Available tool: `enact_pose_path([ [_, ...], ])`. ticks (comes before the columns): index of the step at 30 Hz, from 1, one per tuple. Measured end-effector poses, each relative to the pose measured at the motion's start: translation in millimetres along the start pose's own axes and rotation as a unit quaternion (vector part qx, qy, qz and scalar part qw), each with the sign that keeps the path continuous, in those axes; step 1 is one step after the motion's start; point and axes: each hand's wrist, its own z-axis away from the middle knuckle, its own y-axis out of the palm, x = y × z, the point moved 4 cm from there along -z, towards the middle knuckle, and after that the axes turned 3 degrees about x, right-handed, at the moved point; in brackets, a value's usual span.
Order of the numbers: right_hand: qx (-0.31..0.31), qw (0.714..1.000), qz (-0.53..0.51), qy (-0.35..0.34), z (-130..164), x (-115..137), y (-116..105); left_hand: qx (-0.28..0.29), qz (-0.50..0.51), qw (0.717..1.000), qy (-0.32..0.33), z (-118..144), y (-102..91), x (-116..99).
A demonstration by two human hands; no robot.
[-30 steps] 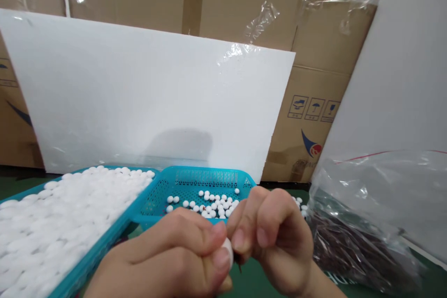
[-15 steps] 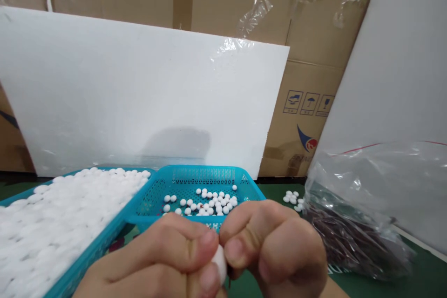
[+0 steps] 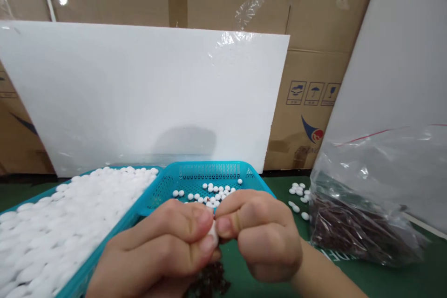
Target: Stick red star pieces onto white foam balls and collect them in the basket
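Both hands, left hand (image 3: pixel 164 247) and right hand (image 3: pixel 261 237), pinch one smooth round white bead (image 3: pixel 212 234) between fingertips, hiding the teal mesh basket (image 3: pixel 209 174) front; a crinkly plastic bag (image 3: pixel 366 205) sits right.

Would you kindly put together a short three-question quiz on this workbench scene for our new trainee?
1. True or false: both hands pinch one white bead.
2. Which tray holds more beads: A) left tray B) middle tray?
3. What lies in the clear bag on the right?

Key:
1. True: left hand and right hand meet on it.
2. A.
3. Small dark reddish pieces.
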Motion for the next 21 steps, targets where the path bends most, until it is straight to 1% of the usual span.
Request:
enact_pose_path([
  [3, 0.01, 0.999, -0.03, 0.036, -0.2, -0.6, 0.4, 0.015, -0.01, 1.0, 0.005, -3.5, -3.9, 0.3],
  [5, -0.005, 0.996, -0.04, 0.077, -2.6, -2.9, -0.5, 0.029, 0.0, 1.0, -0.001, -3.1, -7.5, 3.0],
  [7, -0.024, 0.994, -0.029, 0.098, -6.2, -3.0, -2.0, 0.027, 0.0, 1.0, -0.006, -2.7, -11.6, 5.3],
  [10, -0.033, 0.995, 0.003, 0.09, -12.5, 1.9, -3.9, -0.002, 0.016, 0.999, -0.031, -4.3, -15.6, 7.2],
  [13, -0.033, 0.996, 0.044, 0.077, -17.1, 8.4, -6.1, -0.026, 0.064, 0.996, -0.06, -7.3, -15.5, 5.8],
  [16, -0.037, 0.993, 0.088, 0.069, -18.7, 12.9, -7.9, -0.024, 0.098, 0.992, -0.076, -7.5, -13.0, 4.4],
  [18, -0.037, 0.991, 0.108, 0.067, -18.4, 13.5, -8.5, -0.017, 0.124, 0.987, -0.096, -5.0, -10.2, 7.3],
  [21, -0.04, 0.989, 0.126, 0.074, -17.2, 10.8, -9.5, 0.0, 0.209, 0.966, -0.152, 1.1, -2.8, 17.4],
])
